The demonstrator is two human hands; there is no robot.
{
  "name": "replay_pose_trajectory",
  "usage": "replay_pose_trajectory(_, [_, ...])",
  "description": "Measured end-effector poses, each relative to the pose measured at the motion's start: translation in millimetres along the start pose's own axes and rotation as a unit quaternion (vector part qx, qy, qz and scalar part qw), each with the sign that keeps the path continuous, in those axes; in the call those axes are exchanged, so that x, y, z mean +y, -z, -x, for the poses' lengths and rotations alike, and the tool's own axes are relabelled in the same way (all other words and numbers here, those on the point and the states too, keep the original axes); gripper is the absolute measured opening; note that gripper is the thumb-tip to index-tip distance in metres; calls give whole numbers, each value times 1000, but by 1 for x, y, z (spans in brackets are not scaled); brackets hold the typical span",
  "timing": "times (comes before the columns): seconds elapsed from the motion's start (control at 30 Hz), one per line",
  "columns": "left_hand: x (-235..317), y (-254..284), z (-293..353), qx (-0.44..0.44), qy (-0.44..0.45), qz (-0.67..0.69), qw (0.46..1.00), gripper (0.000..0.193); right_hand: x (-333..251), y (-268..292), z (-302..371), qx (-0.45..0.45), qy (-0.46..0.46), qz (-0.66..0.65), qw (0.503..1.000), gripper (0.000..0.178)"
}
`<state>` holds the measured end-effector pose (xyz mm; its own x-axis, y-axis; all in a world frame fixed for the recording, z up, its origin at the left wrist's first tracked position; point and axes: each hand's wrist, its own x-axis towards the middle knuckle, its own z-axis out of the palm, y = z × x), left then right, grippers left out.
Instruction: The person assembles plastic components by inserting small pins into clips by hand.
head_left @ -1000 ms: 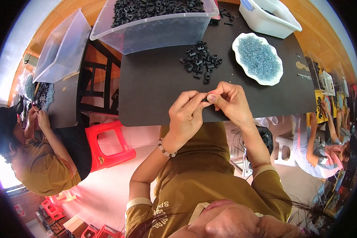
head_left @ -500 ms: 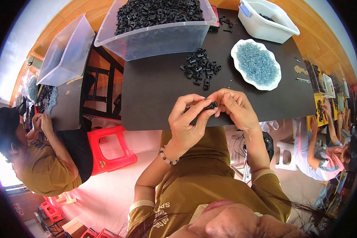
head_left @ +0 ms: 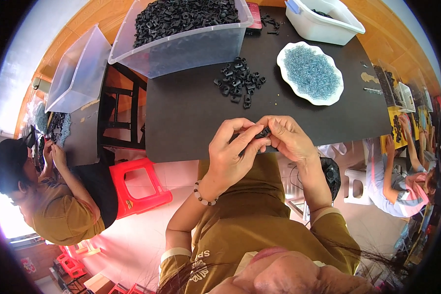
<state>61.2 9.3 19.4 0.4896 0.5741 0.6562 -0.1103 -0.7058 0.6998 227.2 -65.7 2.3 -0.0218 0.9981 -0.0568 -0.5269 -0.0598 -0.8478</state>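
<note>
Just over the near edge of the table, a small black plastic part (head_left: pixel 263 132) sits between my two hands. My left hand (head_left: pixel 232 149) has its thumb and fingers closed around this part and wears a bead bracelet. From the other side, the thumb and fingertips of my right hand (head_left: pixel 293 140) press together at the part's right end; any smaller piece between them is hidden. Beyond my hands lies a loose pile of similar black parts (head_left: pixel 239 81). To its right is a white wavy-rimmed plate (head_left: pixel 282 62) heaped with tiny blue-grey pieces (head_left: pixel 312 73).
A large clear bin (head_left: pixel 196 53) full of black parts stands at the back of the dark table (head_left: pixel 186 117). At back right is a white tub (head_left: pixel 323 32). A red stool (head_left: pixel 164 196) and a co-worker (head_left: pixel 66 215) are left; another person (head_left: pixel 402 196) works at right.
Both hands have stayed together at the black part, and my right fingertips have closed in on its end. The view has shifted slightly, so the table's things appear a little further left and up.
</note>
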Motion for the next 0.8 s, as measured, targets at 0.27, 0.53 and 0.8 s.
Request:
replay_pose_trajectory(0.27, [0, 2, 6, -28, -2, -18, 999, 31, 3, 6, 5, -29, -12, -15, 999, 51])
replay_pose_trajectory(0.53, [5, 5, 2, -56, -55, -54, 995, 29, 0, 4, 8, -84, -23, -54, 995, 48])
replay_pose_trajectory(0.8, [3, 11, 3, -42, -34, -68, 996, 32, 4, -7, 8, -37, -9, -49, 998, 48])
